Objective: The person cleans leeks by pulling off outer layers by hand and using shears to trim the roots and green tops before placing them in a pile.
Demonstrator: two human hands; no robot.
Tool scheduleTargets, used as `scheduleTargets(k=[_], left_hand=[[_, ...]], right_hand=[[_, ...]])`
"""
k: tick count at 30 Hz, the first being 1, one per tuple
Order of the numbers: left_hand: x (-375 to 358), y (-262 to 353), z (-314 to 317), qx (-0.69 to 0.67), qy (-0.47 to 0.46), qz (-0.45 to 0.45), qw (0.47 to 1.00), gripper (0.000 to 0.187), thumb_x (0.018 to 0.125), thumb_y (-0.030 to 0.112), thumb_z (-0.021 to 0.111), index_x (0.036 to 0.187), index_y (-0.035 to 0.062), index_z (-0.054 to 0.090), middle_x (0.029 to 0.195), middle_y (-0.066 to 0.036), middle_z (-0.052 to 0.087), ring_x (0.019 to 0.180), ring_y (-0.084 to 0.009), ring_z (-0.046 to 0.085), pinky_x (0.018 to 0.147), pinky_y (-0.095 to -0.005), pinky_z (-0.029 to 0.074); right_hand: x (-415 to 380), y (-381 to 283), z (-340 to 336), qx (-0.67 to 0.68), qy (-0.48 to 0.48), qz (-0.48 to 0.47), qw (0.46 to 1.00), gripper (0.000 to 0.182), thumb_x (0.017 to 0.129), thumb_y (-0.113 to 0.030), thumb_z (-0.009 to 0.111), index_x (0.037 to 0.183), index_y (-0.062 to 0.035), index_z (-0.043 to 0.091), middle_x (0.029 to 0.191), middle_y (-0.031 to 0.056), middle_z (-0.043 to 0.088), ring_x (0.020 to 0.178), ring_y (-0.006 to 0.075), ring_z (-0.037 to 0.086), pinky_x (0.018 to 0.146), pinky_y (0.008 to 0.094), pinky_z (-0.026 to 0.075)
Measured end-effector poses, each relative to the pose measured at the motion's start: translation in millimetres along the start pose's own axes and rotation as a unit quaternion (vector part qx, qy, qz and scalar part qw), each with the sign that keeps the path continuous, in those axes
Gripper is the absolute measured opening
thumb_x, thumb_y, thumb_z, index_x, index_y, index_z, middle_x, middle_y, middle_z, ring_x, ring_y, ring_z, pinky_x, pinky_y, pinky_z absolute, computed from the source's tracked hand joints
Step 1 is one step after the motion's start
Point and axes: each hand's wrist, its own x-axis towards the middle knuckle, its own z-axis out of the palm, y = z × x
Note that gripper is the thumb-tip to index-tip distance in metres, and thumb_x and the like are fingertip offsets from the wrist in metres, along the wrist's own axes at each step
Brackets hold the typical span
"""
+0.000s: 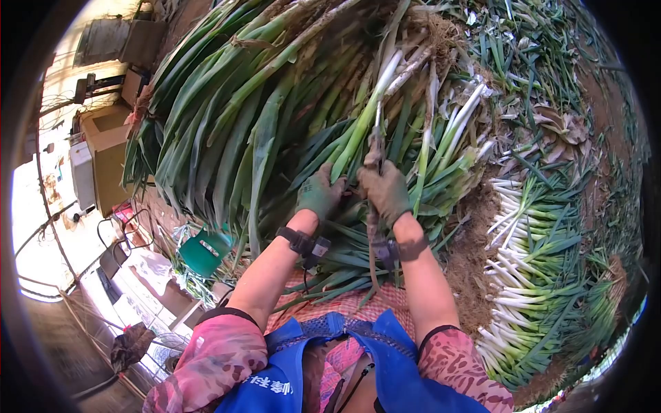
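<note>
My left hand (321, 193), in a dirty green glove, is closed on the green leaves of a big green onion (367, 118), whose white shank points up and away. Beside it, my gloved right hand (385, 191) is wrapped round a mud-caked blow gun (375, 148). Its thin nozzle points up at the white shank, and a hose (372, 241) hangs down from it toward my lap. Under and beyond both hands lies a large heap of unpeeled green onions (227, 131), with long dark leaves and dirty roots. Some of my fingers are hidden.
To the right, peeled green onions (509, 275) lie in a long row, white ends toward me. Stripped leaves and skins (530, 62) cover the ground at upper right. A green plastic container (205, 252) and cardboard boxes (107, 148) stand on the left.
</note>
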Motion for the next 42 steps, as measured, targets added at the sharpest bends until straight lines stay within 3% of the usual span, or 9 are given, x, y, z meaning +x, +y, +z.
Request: scheduleTargets(k=[8,11,13,19,24,27,33,36,42], left_hand=[[-8,-55,33,-0.074,0.099,0.054,0.991,0.057,0.092,0.04,0.067,0.135,0.0025,0.057,0.108,-0.024,0.072,0.101,-0.038,0.069,0.091,-0.0432,0.052],[-36,-41,2,-0.468,-0.078,-0.055,0.879,0.051,0.09,0.035,0.073,0.128,0.0024,0.061,0.101,-0.016,0.072,0.09,-0.0267,0.069,0.083,-0.0376,0.053],[-57,-59,-10,-0.428,-0.04,0.024,0.902,0.035,0.089,0.019,0.075,0.116,0.0013,0.063,0.098,-0.003,0.075,0.085,-0.0047,0.063,0.073,-0.0256,0.051],[-129,-89,-50,-0.196,0.134,0.099,0.966,0.036,0.08,0.033,0.082,0.106,0.0128,0.066,0.087,-0.014,0.071,0.082,-0.0369,0.069,0.072,-0.0437,0.053],[-171,-187,-111,0.03,0.399,0.12,0.909,0.042,0.074,0.025,0.088,0.109,0.0142,0.069,0.092,-0.01,0.072,0.078,-0.0285,0.07,0.068,-0.0372,0.056],[-219,-278,-206,0.048,0.409,-0.095,0.907,0.032,0.083,0.023,0.078,0.113,0.014,0.069,0.083,-0.013,0.07,0.072,-0.0305,0.07,0.062,-0.039,0.056],[-285,-466,-334,0.347,0.442,-0.681,0.469,0.066,0.08,0.047,0.075,0.123,-0.0017,0.063,0.113,-0.018,0.07,0.101,-0.0316,0.069,0.085,-0.0396,0.056],[-203,-404,-311,0.175,0.517,-0.293,0.785,0.054,0.089,0.031,0.073,0.129,-0.0015,0.06,0.12,-0.018,0.067,0.106,-0.0286,0.067,0.092,-0.0359,0.054],[-63,-66,-162,-0.152,0.219,0.241,0.933,0.038,0.084,0.006,0.078,0.12,0.0055,0.067,0.109,-0.013,0.071,0.094,-0.0256,0.071,0.082,-0.0328,0.057]], right_hand=[[28,-13,-9,-0.017,-0.025,0.011,0.999,0.023,0.086,-0.02,0.069,0.096,-0.0001,0.062,0.077,0.0042,0.062,0.062,0.0171,0.06,0.059,0.0328,0.05],[-40,2,4,-0.138,-0.022,-0.038,0.989,0.03,0.089,-0.027,0.07,0.101,-0.0009,0.063,0.082,0.0054,0.066,0.077,0.0193,0.066,0.073,0.0355,0.054],[-59,46,6,-0.059,-0.003,-0.194,0.979,0.02,0.09,-0.014,0.071,0.104,-0.0057,0.06,0.084,-0.0002,0.057,0.07,0.0149,0.056,0.07,0.0326,0.052],[-47,87,-44,0.051,0.027,-0.038,0.998,0.016,0.093,-0.005,0.065,0.104,-0.0068,0.054,0.083,-0.0018,0.052,0.064,0.0082,0.051,0.058,0.0241,0.044],[-23,86,-65,0.0,0.004,-0.082,0.997,0.014,0.093,-0.004,0.061,0.102,-0.0061,0.052,0.081,-0.0002,0.054,0.063,0.009,0.051,0.059,0.0246,0.045],[-23,81,-65,-0.03,-0.015,-0.046,0.998,0.016,0.089,-0.004,0.062,0.099,-0.0065,0.05,0.081,0.0009,0.054,0.068,0.0109,0.051,0.064,0.0264,0.046],[-34,82,-63,-0.067,-0.033,-0.098,0.992,0.024,0.093,-0.01,0.061,0.115,-0.0002,0.056,0.086,0.0005,0.058,0.073,0.0116,0.054,0.069,0.0278,0.049],[-39,87,-68,-0.168,0.038,-0.045,0.984,0.036,0.09,-0.017,0.065,0.12,0.0023,0.06,0.09,-0.0006,0.06,0.079,0.0125,0.055,0.072,0.0303,0.05],[-46,57,-48,-0.163,0.088,0.0,0.983,0.022,0.09,-0.019,0.068,0.102,-0.003,0.06,0.085,0.0047,0.064,0.078,0.0149,0.061,0.072,0.0331,0.051]])
